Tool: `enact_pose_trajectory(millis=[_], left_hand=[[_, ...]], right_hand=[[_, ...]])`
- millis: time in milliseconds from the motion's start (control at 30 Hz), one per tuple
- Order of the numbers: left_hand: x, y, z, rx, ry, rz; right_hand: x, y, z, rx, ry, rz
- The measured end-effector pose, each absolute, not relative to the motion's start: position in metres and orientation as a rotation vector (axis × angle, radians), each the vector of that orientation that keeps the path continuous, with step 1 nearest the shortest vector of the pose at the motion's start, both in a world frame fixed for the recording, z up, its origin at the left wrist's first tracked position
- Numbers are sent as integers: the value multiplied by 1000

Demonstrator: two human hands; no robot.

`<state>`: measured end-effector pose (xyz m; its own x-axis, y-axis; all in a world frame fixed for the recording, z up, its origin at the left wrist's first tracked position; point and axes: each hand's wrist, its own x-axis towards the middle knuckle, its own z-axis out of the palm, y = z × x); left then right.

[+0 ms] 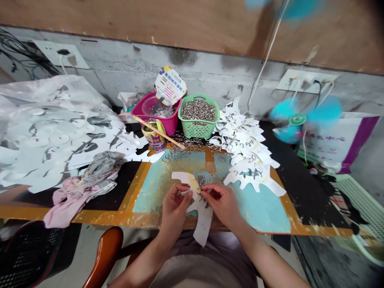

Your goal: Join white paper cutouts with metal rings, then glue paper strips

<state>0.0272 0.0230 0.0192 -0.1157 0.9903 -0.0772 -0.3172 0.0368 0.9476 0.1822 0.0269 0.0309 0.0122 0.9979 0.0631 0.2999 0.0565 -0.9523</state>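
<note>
Between my hands, over the table's front edge, is a white cut-out piece (204, 226) with curved edges and pointed tabs. My left hand (177, 208) pinches the piece at its left side between thumb and fingers. At its middle, my right hand (220, 202) has thumb and fingertips closed on a small metal ring (203, 182), which touches the piece. Loose metal rings (180, 154) lie scattered beyond my hands. To the right is a stack of similar white pieces (247, 150) with metal rings on them.
A green basket (198, 130) full of metal rings stands beside a pink basket (171, 125). In front is a small tub (154, 138) with a wooden stick (163, 134) across it. White pieces in plastic (57, 132) and a cloth (87, 180) lie left. A blue fan (297, 119) spins right.
</note>
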Motion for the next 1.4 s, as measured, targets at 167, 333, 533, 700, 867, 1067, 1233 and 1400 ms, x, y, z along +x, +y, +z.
enact_pose_trajectory(millis=[167, 333, 533, 700, 867, 1067, 1233, 1400], left_hand=[[29, 18, 20, 969, 1067, 1396], [34, 6, 25, 1031, 996, 1404], [39, -35, 32, 1159, 781, 1409], [25, -31, 36, 1380, 1134, 1775], [17, 13, 32, 2221, 1051, 1063], [40, 42, 6, 2225, 875, 754], [48, 44, 3, 2189, 894, 720], [48, 37, 9, 2309, 916, 649]], right_hand=[[183, 28, 38, -1321, -1389, 1108], [193, 25, 47, -1215, -1381, 1117], [221, 9, 96, -1177, -1759, 992], [241, 25, 100, -1067, -2198, 1197], [240, 38, 55, -1147, -2636, 619], [240, 19, 33, -1242, -2718, 354], [246, 7, 13, -1231, -2571, 379], [250, -9, -5, -1162, -2350, 455]])
